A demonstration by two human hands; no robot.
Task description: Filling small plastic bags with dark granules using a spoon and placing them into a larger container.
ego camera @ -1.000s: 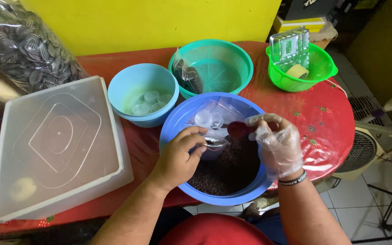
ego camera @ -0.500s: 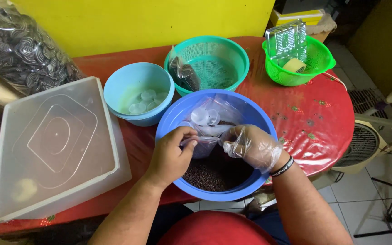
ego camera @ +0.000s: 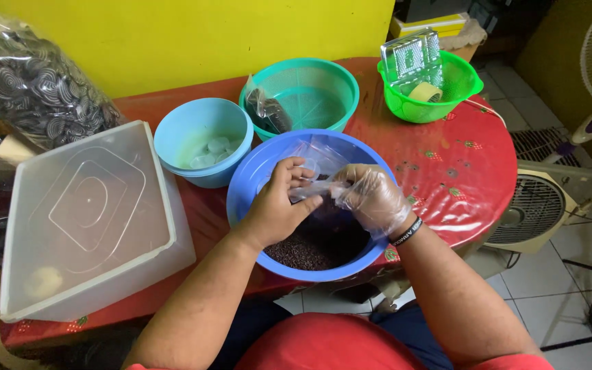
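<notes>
A large blue bowl (ego camera: 244,192) holds dark grains (ego camera: 316,248) and a clear plastic bag with small clear cups (ego camera: 320,156). Over the bowl my left hand (ego camera: 277,205), bare, and my right hand (ego camera: 371,199), in a clear plastic glove, pinch a small clear plastic bag (ego camera: 313,190) between them. The fingers of both hands meet on it above the grains. What is inside the small bag is hidden by my fingers.
A light blue bowl (ego camera: 193,130) with small clear lids stands behind to the left, a teal colander (ego camera: 316,89) with a dark packet behind, a green colander (ego camera: 447,89) with a clear box and tape roll at far right. A large lidded clear box (ego camera: 83,212) sits left. Red tablecloth (ego camera: 460,171).
My right hand let the red spoon out of view and came in to meet my left hand on the small bag. The camera shifted slightly right and down.
</notes>
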